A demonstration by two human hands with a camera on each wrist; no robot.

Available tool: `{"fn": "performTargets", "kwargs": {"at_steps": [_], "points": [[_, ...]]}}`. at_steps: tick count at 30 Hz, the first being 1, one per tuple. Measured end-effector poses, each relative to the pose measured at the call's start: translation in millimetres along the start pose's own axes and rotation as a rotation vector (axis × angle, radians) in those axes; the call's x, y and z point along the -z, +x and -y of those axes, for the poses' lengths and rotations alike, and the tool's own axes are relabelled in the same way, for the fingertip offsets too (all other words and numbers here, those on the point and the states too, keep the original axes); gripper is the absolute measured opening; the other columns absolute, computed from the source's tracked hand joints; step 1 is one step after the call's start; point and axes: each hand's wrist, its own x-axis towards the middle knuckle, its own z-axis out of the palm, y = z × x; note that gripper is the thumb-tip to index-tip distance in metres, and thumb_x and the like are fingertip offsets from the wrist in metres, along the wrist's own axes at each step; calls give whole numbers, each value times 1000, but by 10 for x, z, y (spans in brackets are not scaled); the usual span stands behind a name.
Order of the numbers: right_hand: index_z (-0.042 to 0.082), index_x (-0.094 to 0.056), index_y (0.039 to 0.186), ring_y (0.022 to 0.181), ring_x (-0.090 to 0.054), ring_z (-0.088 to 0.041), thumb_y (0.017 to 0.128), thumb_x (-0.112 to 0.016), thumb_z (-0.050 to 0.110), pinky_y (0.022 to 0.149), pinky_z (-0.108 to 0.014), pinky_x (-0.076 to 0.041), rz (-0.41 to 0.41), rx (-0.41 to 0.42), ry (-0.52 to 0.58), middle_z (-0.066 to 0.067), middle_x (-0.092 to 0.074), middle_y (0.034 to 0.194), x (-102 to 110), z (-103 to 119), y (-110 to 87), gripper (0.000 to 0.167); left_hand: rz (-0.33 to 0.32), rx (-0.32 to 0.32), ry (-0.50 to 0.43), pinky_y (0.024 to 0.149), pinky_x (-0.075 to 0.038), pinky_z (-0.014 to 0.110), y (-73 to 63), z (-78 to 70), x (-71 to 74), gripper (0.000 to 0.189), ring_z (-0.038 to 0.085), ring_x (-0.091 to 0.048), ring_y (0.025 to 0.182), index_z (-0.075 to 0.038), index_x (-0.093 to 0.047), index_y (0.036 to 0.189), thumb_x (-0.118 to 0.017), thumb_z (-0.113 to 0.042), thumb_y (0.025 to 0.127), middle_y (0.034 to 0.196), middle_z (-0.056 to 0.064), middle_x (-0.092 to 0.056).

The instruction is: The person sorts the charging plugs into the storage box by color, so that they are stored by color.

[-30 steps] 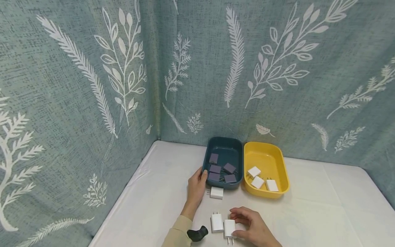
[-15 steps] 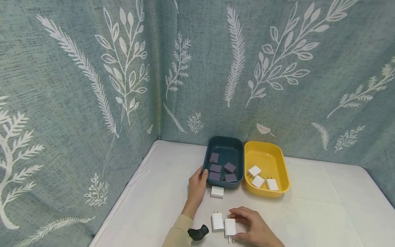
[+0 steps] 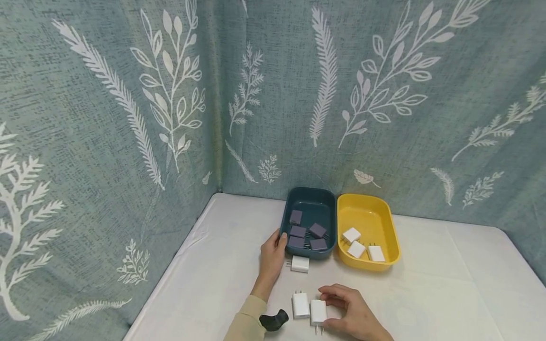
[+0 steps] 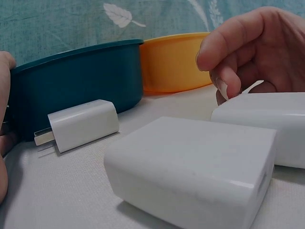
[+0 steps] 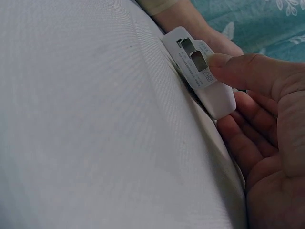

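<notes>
In the head view my left hand (image 3: 273, 258) holds the front left side of a dark blue tray (image 3: 313, 195), thumb at its rim. Several dark purple plug chargers (image 3: 318, 230) lie in that tray. Close to its front wall a white charger (image 4: 86, 125) lies on its side, prongs to the left. My right hand (image 3: 351, 310) has its thumb and curled fingers around another white charger (image 3: 318, 310), prongs toward me; the right wrist view shows the thumb on its pronged end (image 5: 198, 59). Just left of it lies a third white charger (image 3: 300, 306), prongs pointing away.
A yellow tray (image 3: 395, 237) stands against the blue tray's right side, with 3 white chargers (image 3: 376, 254) inside. A black curved piece (image 3: 274, 320) sits at the left sleeve (image 3: 247, 319). Behind the white-covered table (image 3: 448, 279) hangs a patterned curtain (image 3: 273, 94).
</notes>
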Motion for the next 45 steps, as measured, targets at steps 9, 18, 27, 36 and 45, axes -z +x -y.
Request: {"fn": "performTargets", "kwargs": {"at_steps": [9,18,27,36,45], "points": [[4,-61,124,100,-63,-4,71,-85,17,92,-19,-56,-18,-23,19,-13,-65,116,-3,17,-1,59,-1,15,13,106,-49,38,7,-5,1,48,25,-56,128,-3,-54,137,-50,-35,101,136,15,-59],[-2,-58,127,105,-62,-3,73,-83,9,96,-24,-55,-41,-62,121,-21,-61,122,22,41,-17,61,-10,11,27,105,-49,38,2,10,-3,47,25,-57,127,-3,-55,136,-50,-34,101,135,14,-60],[-4,-57,126,104,-63,-3,74,-83,11,96,-21,-55,-67,-49,150,-23,-60,123,28,28,-4,60,-20,5,31,105,-49,39,9,8,-9,48,25,-58,126,-3,-55,136,-50,-35,101,134,15,-61],[-8,-57,123,104,-62,-1,73,-82,6,94,-23,-56,-112,58,151,-28,-60,118,30,32,-11,58,-14,11,29,106,-49,39,-1,2,-15,48,26,-57,127,-2,-54,137,-50,-34,101,135,16,-60],[-7,-58,124,104,-61,-2,71,-83,3,96,-25,-55,-190,75,137,-26,-61,116,65,42,0,59,-11,15,25,107,-48,39,5,-9,-13,48,26,-56,128,-3,-54,137,-50,-34,101,136,16,-59]]}}
